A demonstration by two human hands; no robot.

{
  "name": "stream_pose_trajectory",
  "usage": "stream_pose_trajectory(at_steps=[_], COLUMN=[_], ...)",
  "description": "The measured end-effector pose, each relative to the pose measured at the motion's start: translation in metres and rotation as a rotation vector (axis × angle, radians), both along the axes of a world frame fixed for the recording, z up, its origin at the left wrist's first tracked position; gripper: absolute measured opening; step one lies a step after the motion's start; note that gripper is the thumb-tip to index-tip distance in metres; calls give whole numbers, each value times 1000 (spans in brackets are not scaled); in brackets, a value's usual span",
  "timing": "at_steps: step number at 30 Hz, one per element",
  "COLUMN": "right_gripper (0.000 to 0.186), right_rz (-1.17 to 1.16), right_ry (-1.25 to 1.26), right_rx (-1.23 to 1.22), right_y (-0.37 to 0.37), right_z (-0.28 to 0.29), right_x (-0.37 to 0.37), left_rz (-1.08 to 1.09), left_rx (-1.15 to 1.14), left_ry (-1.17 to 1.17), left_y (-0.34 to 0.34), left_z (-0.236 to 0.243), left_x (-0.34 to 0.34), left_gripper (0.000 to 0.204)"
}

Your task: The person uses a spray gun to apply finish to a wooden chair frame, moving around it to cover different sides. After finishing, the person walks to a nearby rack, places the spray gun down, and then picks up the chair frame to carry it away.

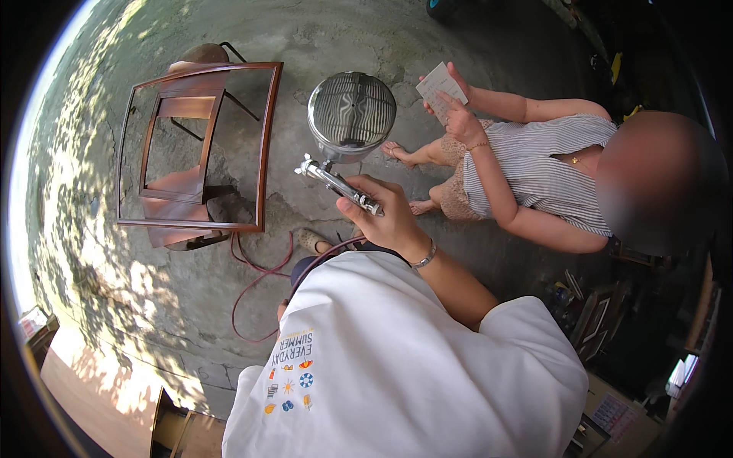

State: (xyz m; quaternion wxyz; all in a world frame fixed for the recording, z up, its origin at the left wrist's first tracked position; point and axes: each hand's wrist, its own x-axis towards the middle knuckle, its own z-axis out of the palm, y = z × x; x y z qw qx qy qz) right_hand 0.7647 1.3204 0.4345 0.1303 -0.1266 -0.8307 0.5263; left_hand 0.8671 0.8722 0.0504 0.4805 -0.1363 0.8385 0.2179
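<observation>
In my right hand (389, 217) is a silver spray gun (336, 183), its handle gripped by closed fingers. A round, shiny metal cup (351, 114) sits on the gun. A reddish hose (324, 259) passes close below the hand, along the front of my white shirt. Of my left hand (282, 308) only a sliver shows past the shirt's edge; its fingers are hidden. Left of the gun, and apart from it, a large brown wooden frame (270, 145) surrounds a smaller wooden frame (151, 145). Both appear to rest on chairs.
At the right stands another person (534, 168) in a striped top, one hand holding a paper pad (443, 93) and the other touching it. Loops of hose (259, 269) lie on the concrete floor (130, 305). Wooden boards (99, 389) are at lower left, clutter at right.
</observation>
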Motion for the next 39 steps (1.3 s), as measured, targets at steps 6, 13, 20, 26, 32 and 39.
stream_pose_trajectory(at_steps=[6, 13, 20, 26, 32, 39], right_gripper=[33, 36, 32, 39, 41, 40], right_rz=[60, 69, 185, 276, 371, 403], right_ry=[21, -109, -51, -99, -21, 19], right_rx=[-25, 36, 12, -62, -58, -44], right_y=[-44, -42, -2, 35, 52, 60], right_z=[-8, -10, -32, -30, -40, -35], right_x=[-20, -21, -42, -72, -101, -104], left_rz=[242, 106, 163, 235, 173, 283], left_rx=[36, 9, -52, -131, -199, -180], left_ry=[42, 130, 171, 151, 59, 124], left_y=[-59, -30, 7, 54, 103, 125], left_z=[-36, 9, 38, 78, 112, 100], left_x=[-9, -9, 11, 20, 31, 49], left_gripper=[38, 35, 31, 29, 27, 28])
